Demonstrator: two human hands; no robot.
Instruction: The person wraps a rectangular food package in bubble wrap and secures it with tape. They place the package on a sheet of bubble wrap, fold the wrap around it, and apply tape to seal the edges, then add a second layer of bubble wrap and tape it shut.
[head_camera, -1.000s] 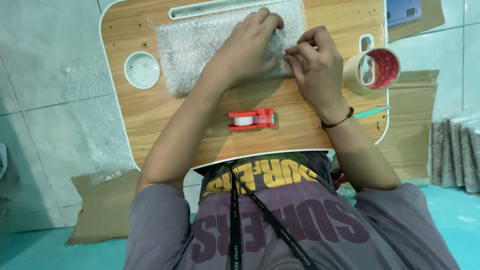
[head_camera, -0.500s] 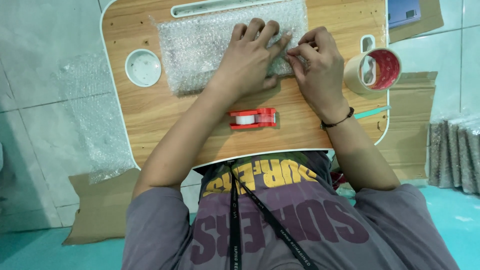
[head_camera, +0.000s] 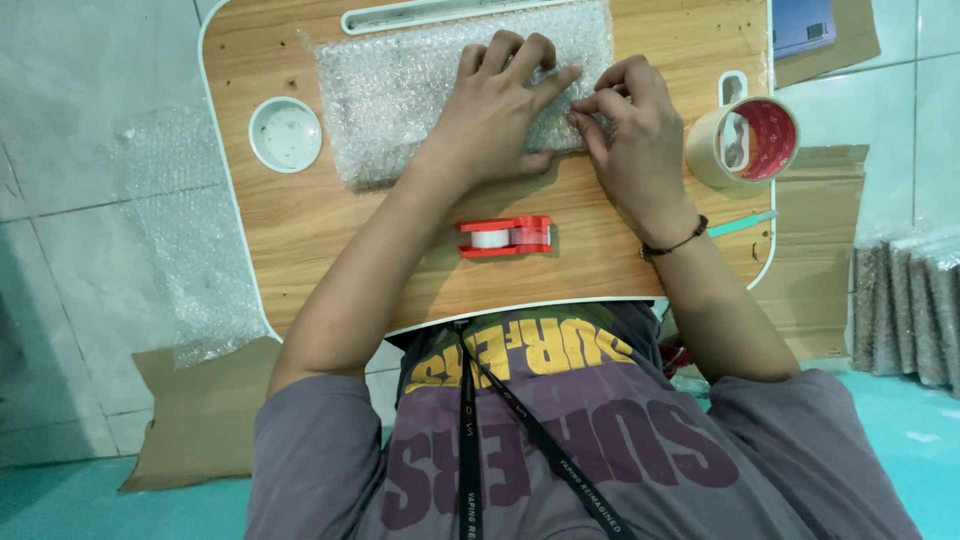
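1. My left hand lies flat, fingers spread, pressing down on the bubble-wrapped parcel; it grips nothing.
2. My right hand is at the parcel's right end, its fingertips pinched together on the wrap's edge, touching the tips of my left fingers.
3. The parcel rests on the wooden lap table, along the table's far side, just below a long white slot in the top.
4. Left of the parcel, a round white cup holder sits in the table.
5. On the near side of the parcel, between my forearms, lies a small red tape dispenser.
6. Right of the parcel, at the table's right edge, a roll of beige tape stands on its side.
7. Beyond the table's left edge, a loose sheet of bubble wrap lies on the tiled floor, with cardboard nearer me.
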